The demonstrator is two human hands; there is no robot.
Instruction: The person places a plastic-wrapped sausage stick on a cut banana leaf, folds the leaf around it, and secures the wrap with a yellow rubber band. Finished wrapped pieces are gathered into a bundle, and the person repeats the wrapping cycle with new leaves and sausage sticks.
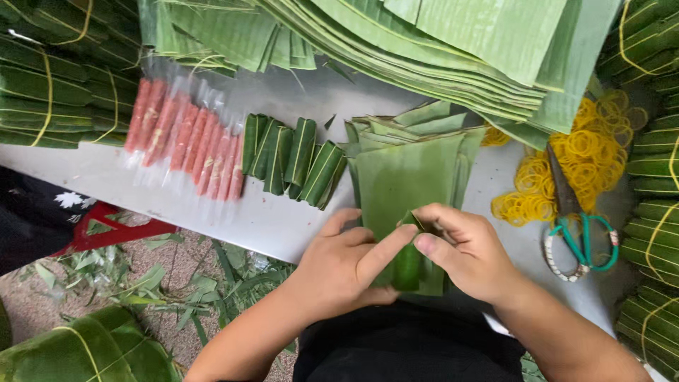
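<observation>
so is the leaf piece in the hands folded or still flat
Partly folded: both hands pinch the leaf piece into a narrow roll atop the flat leaf stack.

Wrapped rolls (293, 163) between plastic-wrapped sticks (185, 138) left and leaf stack (407, 166) right, scissors (576, 226) far right.

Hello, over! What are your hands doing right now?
Left hand and right hand both pinching leaf roll. Roll sits on cut leaf stack. Nothing in the way.
</observation>
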